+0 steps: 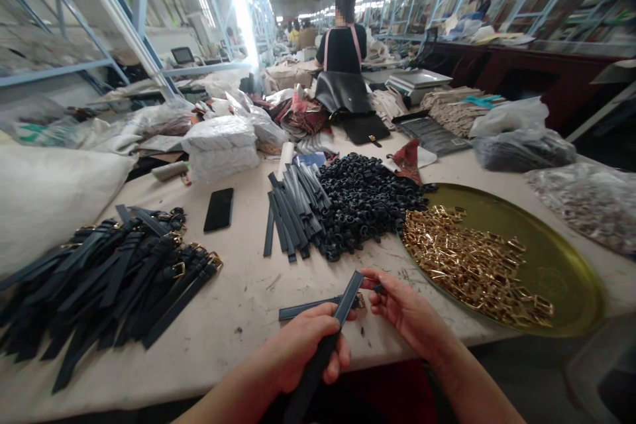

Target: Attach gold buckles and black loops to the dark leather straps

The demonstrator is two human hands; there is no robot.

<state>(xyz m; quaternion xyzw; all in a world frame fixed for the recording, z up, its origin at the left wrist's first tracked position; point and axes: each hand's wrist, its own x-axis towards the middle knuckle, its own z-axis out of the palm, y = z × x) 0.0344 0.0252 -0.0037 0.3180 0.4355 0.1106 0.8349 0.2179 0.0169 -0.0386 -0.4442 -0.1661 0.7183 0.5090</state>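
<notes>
My left hand (318,341) is wrapped around a dark leather strap (349,297), which slants up and to the right. At the strap's upper end, my right hand (397,308) has its thumb and fingertips close to or touching the edge. A small black leather loop (379,289) is tucked in the fingers of that hand, mostly hidden. Behind the left hand lies another strap (308,307) with a gold buckle (360,300), partly covered. Beyond both hands is a heap of black loops (368,199), beside a stack of plain straps (295,212).
A brass-coloured tray (561,271) of gold buckles (472,265) stands to the right. Buckled straps (124,271) are piled at the left, near a phone (218,209). Farther back are a black bag (345,96), plastic-wrapped bundles (221,146) and a person (344,46) facing away.
</notes>
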